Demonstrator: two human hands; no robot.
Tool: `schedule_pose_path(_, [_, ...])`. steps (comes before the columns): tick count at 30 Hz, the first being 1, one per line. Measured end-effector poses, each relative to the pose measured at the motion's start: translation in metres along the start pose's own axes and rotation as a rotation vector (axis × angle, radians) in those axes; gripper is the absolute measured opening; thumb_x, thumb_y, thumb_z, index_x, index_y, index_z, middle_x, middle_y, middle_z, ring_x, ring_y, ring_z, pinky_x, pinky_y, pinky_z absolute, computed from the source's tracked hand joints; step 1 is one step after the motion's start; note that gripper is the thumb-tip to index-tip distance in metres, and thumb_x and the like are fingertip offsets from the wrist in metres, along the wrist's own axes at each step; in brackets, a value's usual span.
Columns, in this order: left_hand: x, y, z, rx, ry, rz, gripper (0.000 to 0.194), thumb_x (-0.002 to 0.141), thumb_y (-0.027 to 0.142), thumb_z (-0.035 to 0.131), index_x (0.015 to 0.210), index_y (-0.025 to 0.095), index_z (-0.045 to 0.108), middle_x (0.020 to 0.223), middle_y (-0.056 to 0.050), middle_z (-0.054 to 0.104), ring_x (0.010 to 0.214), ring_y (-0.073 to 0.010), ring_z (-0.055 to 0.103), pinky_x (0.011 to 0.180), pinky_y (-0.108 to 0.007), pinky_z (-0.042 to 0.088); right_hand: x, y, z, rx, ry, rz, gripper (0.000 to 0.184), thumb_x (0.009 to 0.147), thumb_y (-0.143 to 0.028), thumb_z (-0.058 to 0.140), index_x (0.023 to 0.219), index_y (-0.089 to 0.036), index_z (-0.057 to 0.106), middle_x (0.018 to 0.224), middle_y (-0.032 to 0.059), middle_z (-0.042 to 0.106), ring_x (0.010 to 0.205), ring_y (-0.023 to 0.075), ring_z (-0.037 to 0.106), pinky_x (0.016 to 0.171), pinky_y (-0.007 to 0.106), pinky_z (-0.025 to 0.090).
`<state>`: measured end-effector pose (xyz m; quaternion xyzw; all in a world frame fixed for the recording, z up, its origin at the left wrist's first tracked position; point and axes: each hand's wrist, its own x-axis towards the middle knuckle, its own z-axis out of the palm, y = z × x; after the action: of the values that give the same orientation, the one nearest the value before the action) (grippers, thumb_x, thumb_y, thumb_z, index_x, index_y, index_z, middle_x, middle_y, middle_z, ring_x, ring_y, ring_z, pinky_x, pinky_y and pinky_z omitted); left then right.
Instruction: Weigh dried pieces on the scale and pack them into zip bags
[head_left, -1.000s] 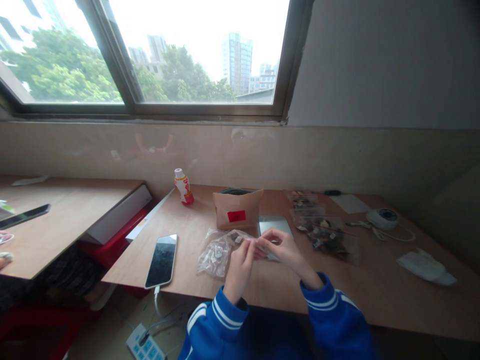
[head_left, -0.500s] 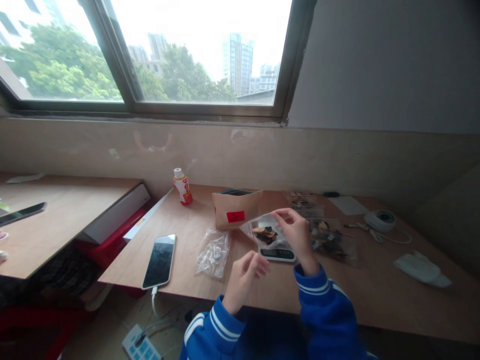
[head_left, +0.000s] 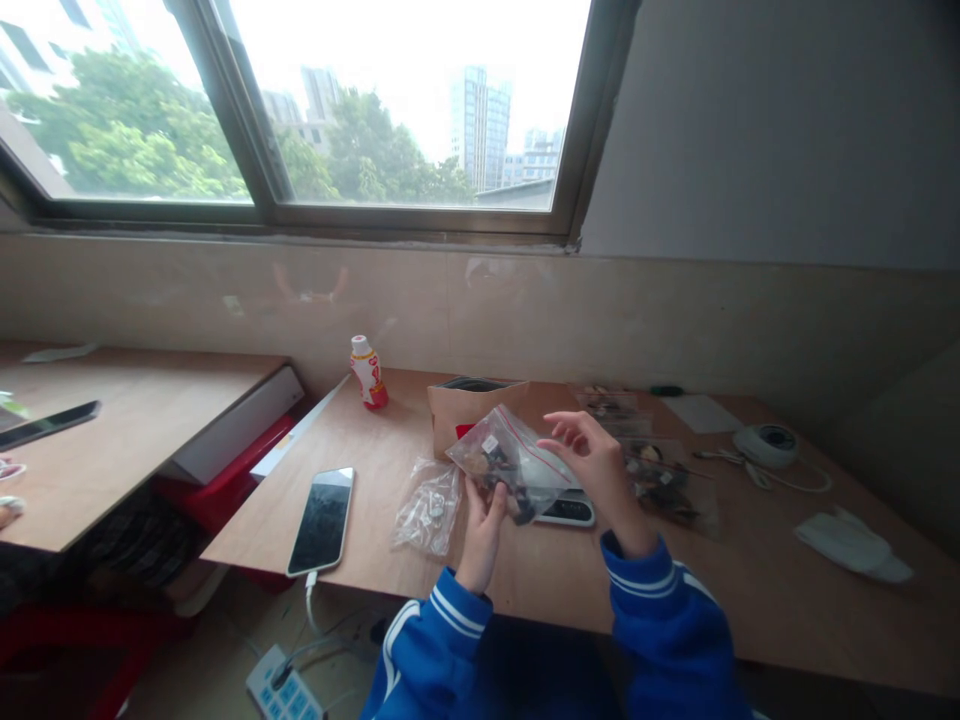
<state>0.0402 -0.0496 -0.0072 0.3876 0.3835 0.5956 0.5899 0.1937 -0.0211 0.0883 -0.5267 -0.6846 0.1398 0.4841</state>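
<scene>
On the near side of the paper pouch [head_left: 444, 408], left hand [head_left: 482, 528] grips the zip bag [head_left: 513, 468] low; right hand [head_left: 589, 458] has fingers loosely parted, contact unclear. Steady low support should keep dark contents [head_left: 491, 464] off the seal [head_left: 556, 466].

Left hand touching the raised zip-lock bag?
Touching. Head view: the left hand holds the zip-lock bag near its lower edge, thumb lapping over the front.

One held bag [head_left: 499, 465]; one bottle [head_left: 368, 374]; two tables [head_left: 750, 570]
</scene>
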Motion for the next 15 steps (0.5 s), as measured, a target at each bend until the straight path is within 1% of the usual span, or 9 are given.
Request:
schedule_pose_path(1, [0.0,0.0,0.0,-0.012,-0.01,-0.006,0.074,0.083,0.049,0.058,0.144,0.03,0.022,0.148,-0.01,0.038,0.132,-0.0258,0.042,0.1,-0.035,0.045,0.0,-0.003,-0.002,0.004,-0.035,-0.032,0.023,0.081,-0.04,0.063,0.094,-0.021,0.067,0.082,0.0042,0.067,0.071,0.0183,0.062,0.069,0.031,0.051])
schedule_pose_path(4, [-0.002,-0.001,-0.001,-0.064,-0.038,-0.047,0.077,0.084,0.048,0.057,0.146,0.031,0.015,0.148,-0.011,0.037,0.129,-0.0267,0.046,0.095,-0.037,0.049,0.003,-0.007,-0.002,0.066,-0.253,-0.056,0.015,0.086,-0.03,0.056,0.089,-0.022,0.068,0.087,0.0037,0.069,0.08,0.0184,0.065,0.074,0.029,0.051])
schedule_pose_path(5, [-0.002,-0.002,-0.002,-0.069,-0.037,-0.056,0.078,0.084,0.049,0.057,0.147,0.032,0.014,0.148,-0.011,0.038,0.127,-0.0267,0.048,0.094,-0.037,0.05,0.004,-0.006,-0.001,0.08,-0.299,-0.039,0.014,0.085,-0.028,0.056,0.088,-0.022,0.068,0.087,0.0035,0.07,0.081,0.0183,0.065,0.074,0.029,0.051])
schedule_pose_path(7, [-0.001,-0.005,-0.004,-0.052,-0.022,-0.062,0.077,0.084,0.05,0.057,0.146,0.032,0.015,0.148,-0.01,0.038,0.126,-0.0261,0.05,0.095,-0.036,0.05,0.007,-0.003,0.002,0.094,-0.325,0.037,0.014,0.084,-0.028,0.056,0.087,-0.021,0.067,0.085,0.0026,0.07,0.071,0.0163,0.065,0.065,0.026,0.051])
schedule_pose_path(9, [-0.001,-0.008,-0.006,-0.028,-0.001,-0.06,0.078,0.083,0.05,0.058,0.146,0.032,0.017,0.149,-0.009,0.038,0.127,-0.0255,0.049,0.097,-0.036,0.048,0.009,0.001,0.004,0.117,-0.363,0.122,0.016,0.082,-0.032,0.057,0.089,-0.02,0.065,0.078,0.0006,0.068,0.055,0.0128,0.061,0.052,0.023,0.048])
schedule_pose_path(11, [0.0,-0.01,-0.007,-0.022,0.01,-0.055,0.078,0.082,0.05,0.059,0.146,0.032,0.018,0.149,-0.009,0.038,0.129,-0.0252,0.047,0.1,-0.036,0.046,0.009,0.004,0.006,0.153,-0.467,0.191,0.022,0.08,-0.038,0.061,0.093,-0.02,0.065,0.067,-0.0024,0.064,0.043,0.0106,0.054,0.042,0.021,0.043])
schedule_pose_path(12, [0.0,-0.01,-0.007,-0.024,0.011,-0.049,0.078,0.082,0.049,0.059,0.146,0.031,0.018,0.148,-0.009,0.039,0.13,-0.0252,0.046,0.101,-0.037,0.045,0.009,0.005,0.007,0.165,-0.518,0.213,0.026,0.079,-0.041,0.062,0.095,-0.02,0.065,0.062,-0.0035,0.063,0.041,0.0105,0.052,0.04,0.021,0.041])
schedule_pose_path(13, [0.0,-0.009,-0.006,-0.023,0.007,-0.039,0.076,0.083,0.049,0.059,0.146,0.031,0.02,0.148,-0.009,0.04,0.13,-0.0251,0.045,0.102,-0.037,0.044,0.009,0.005,0.008,0.171,-0.556,0.215,0.029,0.078,-0.042,0.064,0.097,-0.02,0.065,0.061,-0.0037,0.063,0.041,0.0111,0.052,0.04,0.022,0.042])
schedule_pose_path(15, [0.0,-0.007,-0.005,-0.015,-0.021,-0.012,0.071,0.084,0.048,0.057,0.144,0.03,0.024,0.146,-0.009,0.042,0.131,-0.0251,0.044,0.102,-0.037,0.044,0.009,0.005,0.011,0.177,-0.58,0.149,0.034,0.073,-0.041,0.07,0.1,-0.021,0.065,0.072,-0.0005,0.068,0.055,0.0149,0.061,0.051,0.025,0.049])
